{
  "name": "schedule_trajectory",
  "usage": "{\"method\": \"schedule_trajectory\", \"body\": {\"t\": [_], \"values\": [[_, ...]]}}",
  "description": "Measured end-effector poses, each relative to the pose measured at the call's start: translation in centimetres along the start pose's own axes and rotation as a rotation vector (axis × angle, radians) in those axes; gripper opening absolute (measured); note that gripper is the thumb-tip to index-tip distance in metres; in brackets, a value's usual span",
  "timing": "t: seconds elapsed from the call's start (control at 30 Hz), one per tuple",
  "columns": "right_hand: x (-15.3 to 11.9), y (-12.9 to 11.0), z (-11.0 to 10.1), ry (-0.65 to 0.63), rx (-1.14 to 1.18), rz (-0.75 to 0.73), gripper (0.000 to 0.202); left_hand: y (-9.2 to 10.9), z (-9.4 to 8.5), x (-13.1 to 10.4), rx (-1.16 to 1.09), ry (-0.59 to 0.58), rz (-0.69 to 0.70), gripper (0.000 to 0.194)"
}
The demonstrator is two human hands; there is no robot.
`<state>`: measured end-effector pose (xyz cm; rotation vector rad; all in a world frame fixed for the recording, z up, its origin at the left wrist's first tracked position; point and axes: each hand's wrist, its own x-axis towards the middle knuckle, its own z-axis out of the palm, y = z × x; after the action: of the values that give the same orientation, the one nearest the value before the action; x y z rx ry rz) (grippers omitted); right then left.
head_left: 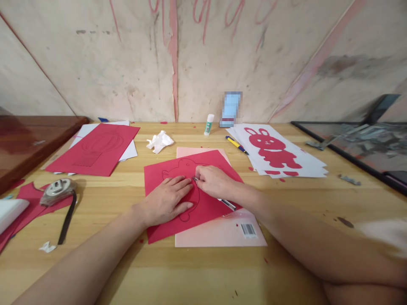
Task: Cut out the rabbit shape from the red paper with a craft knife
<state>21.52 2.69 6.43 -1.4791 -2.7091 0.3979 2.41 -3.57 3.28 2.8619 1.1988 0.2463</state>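
A flat red paper sheet point(208, 210) is being pressed down by the left hand point(171, 197), which is being laid flat with its thumb apart from its fingers. A thin silver metal knife point(228, 204) is being pinched by the right hand point(211, 181), just beside the left fingertips point(189, 181). The red sheet is lying askew on a pale pink paper book point(203, 238), in the middle of the light wooden table point(171, 275). Black lines are being shown on it: a round bump with a little circle inside, and a small loop near the bottom. A black-and-white barcode point(249, 231) is being shown on the book, but its numbers are looking too small to read. The words on the white-and-green glue stick point(208, 124) are looking too tiny as well. Part of the drawing is being hidden by the hands. The upright phone-shaped screen point(231, 109) is being blurred into little squares. Looping pink marks point(201, 19) on the pale wall point(133, 63) are being cut off at the top.
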Motion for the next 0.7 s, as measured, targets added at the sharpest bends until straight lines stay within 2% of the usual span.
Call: {"method": "schedule_trajectory", "body": {"t": [0.43,0.7], "values": [[0.09,0.38,0.16,0.014,0.012,0.005,0.012,-0.2,0.26,0.02,-0.018,0.032,0.019,0.054],[-0.01,-0.36,-0.35,-0.016,-0.015,0.022,0.015,-0.15,0.23,0.01,-0.013,0.029,0.014,0.055]]}}
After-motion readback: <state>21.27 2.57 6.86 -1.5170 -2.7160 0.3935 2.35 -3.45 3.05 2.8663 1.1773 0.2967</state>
